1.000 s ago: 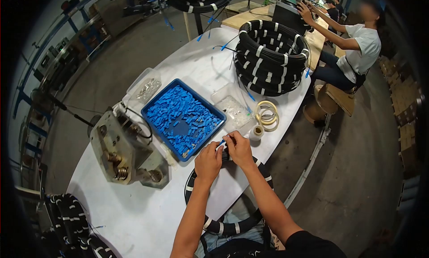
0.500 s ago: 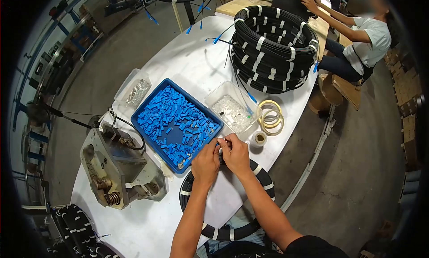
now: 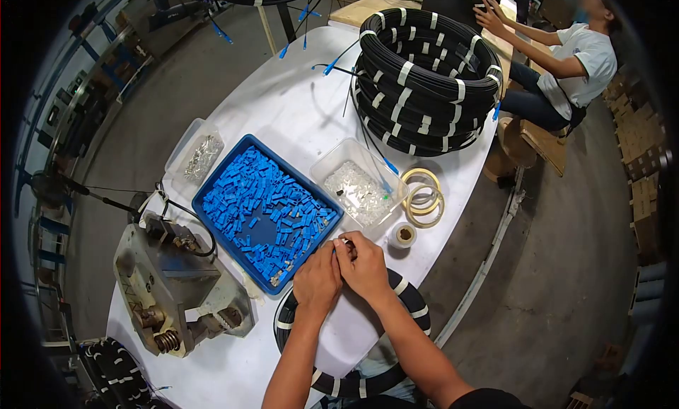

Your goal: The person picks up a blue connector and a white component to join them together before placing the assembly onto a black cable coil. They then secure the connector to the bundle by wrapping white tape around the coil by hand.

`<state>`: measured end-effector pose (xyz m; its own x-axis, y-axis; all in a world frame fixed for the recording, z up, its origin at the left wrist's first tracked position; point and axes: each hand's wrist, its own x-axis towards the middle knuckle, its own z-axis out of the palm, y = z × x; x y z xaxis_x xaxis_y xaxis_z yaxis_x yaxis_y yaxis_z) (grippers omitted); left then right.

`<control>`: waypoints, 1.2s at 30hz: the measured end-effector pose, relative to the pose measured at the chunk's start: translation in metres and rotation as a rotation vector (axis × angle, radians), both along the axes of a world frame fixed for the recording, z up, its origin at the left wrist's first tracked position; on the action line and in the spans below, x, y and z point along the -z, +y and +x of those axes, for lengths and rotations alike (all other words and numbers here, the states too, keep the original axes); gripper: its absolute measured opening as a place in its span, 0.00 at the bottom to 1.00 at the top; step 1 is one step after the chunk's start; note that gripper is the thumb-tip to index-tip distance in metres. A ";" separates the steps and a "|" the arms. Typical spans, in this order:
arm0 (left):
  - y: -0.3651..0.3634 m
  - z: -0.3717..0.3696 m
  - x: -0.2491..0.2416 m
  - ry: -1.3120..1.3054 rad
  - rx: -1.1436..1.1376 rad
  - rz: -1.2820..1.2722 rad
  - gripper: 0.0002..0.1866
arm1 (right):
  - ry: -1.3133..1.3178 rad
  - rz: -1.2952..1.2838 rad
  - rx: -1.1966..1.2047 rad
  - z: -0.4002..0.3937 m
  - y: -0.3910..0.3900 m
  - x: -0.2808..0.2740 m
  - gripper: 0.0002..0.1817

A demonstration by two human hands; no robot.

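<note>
My left hand (image 3: 317, 279) and my right hand (image 3: 365, 269) meet with fingertips pinched together, just off the near right corner of a blue tray (image 3: 232, 249). Between the fingers is something small, mostly hidden, that I cannot make out. Beneath my hands and forearms lies a coil of black cable (image 3: 417, 311) bound with white bands, at the table's near edge. Many small blue plastic connector parts (image 3: 247, 186) fill the tray. Beyond my right hand stands a clear plastic tub (image 3: 324, 170) with small translucent pieces (image 3: 353, 186) in it.
Rolls of tape (image 3: 433, 209) and a small white roll (image 3: 402, 236) lie right of the tub. A metal bench press (image 3: 187, 278) stands at left, near a clear box (image 3: 185, 170) of small metal parts. Stacked black cable coils (image 3: 424, 119) rise behind. A seated person (image 3: 583, 62) works at far right.
The view has shifted, so the tray, tub and press appear lower and further left. My hands stay pinched together, the right fingers now curled more closely over the left fingertips.
</note>
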<state>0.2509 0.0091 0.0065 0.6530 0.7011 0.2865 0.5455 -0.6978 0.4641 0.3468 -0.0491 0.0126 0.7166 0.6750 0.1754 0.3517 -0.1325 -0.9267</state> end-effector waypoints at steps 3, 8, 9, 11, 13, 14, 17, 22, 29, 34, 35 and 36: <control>0.000 -0.002 0.005 0.028 0.003 0.018 0.11 | 0.048 0.003 -0.030 0.002 -0.003 -0.004 0.10; -0.003 -0.002 0.003 0.082 0.006 0.033 0.10 | 0.057 0.017 -0.083 0.011 -0.015 -0.017 0.09; -0.003 -0.002 0.002 0.100 0.006 0.026 0.10 | 0.057 0.015 -0.081 0.015 -0.020 -0.023 0.09; -0.002 -0.004 0.004 0.120 0.005 0.011 0.10 | 0.032 -0.073 -0.080 0.026 -0.024 -0.040 0.08; -0.003 -0.004 0.005 0.194 -0.020 0.023 0.10 | -0.113 -0.077 -0.099 0.045 -0.022 -0.049 0.08; -0.003 -0.003 0.005 0.196 -0.021 0.024 0.10 | -0.212 -0.091 -0.096 0.056 -0.020 -0.053 0.07; -0.004 -0.003 0.003 0.142 0.003 0.046 0.10 | -0.371 -0.234 -0.178 0.086 0.004 -0.059 0.07; -0.004 -0.002 0.003 0.140 -0.003 0.022 0.10 | -0.532 -0.629 -0.393 0.105 0.052 -0.044 0.07; -0.004 -0.003 0.004 0.141 -0.026 0.061 0.10 | -0.690 -0.891 -0.558 0.104 0.064 -0.028 0.10; -0.003 -0.001 0.001 0.141 -0.009 0.046 0.10 | -0.684 -0.809 -0.531 0.109 0.060 -0.015 0.05; -0.003 -0.001 0.000 0.142 -0.019 0.045 0.10 | -0.675 -0.819 -0.525 0.110 0.061 -0.015 0.05; -0.003 -0.001 0.000 0.129 -0.009 0.055 0.10 | -0.667 -0.827 -0.518 0.111 0.061 -0.016 0.05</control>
<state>0.2500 0.0059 0.0069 0.6810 0.6925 0.2380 0.6045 -0.7152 0.3510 0.4581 0.0123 0.0287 0.2565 0.9422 -0.2155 0.9216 -0.3056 -0.2392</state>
